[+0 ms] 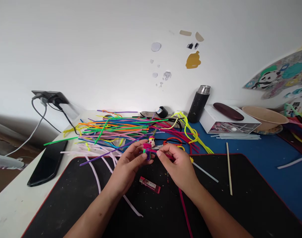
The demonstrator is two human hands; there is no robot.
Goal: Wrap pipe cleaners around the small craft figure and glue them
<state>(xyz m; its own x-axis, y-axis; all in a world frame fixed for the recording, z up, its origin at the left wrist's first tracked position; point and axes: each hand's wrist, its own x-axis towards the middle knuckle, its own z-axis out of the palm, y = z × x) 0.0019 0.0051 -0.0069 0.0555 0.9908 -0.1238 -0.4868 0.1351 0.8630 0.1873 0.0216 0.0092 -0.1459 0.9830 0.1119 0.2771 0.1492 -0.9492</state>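
Note:
My left hand is closed around a small pipe cleaner figure in pink, green and purple, holding it above the black mat. Between the thumb and fingers of my right hand is pinched a magenta pipe cleaner; one end meets the figure, and the other trails down over the mat toward me. Just behind the figure stands a small white and pink doll-like piece. Scissors with orange handles lie behind my hands, partly hidden. On the mat below my hands rests a red lighter.
Many coloured pipe cleaners are heaped at the back. A black phone lies left, near plugged-in cables. A black thermos, white drawer box and beige basket stand back right. A wooden stick crosses the mat edge.

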